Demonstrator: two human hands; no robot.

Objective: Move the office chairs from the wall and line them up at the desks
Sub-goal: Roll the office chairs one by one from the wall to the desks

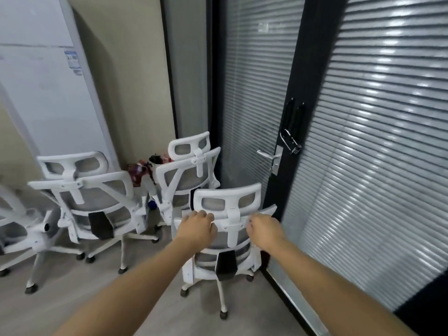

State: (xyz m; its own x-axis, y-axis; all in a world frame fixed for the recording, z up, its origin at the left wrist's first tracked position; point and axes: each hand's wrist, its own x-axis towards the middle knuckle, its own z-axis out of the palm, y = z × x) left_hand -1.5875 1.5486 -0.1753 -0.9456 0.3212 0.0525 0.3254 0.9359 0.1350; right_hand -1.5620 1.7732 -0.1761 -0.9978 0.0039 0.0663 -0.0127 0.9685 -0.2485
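Several white-framed office chairs with grey mesh backs stand near the wall. The nearest chair (228,204) faces away from me, right beside the glass partition. My left hand (198,226) grips the top edge of its backrest on the left of the headrest post. On the right side of that same edge, my right hand (265,229) is closed. A second chair (191,170) stands just behind it in the corner. A third chair (92,197) is to the left, and part of another chair (14,229) shows at the left border.
A glass partition with blinds (363,166) runs along the right, with a black-framed door, lever handle (266,155) and padlock (292,145). A tall white air-conditioner cabinet (48,93) stands at the left wall. Dark clutter (145,168) lies in the corner. Grey floor (135,299) lies near me.
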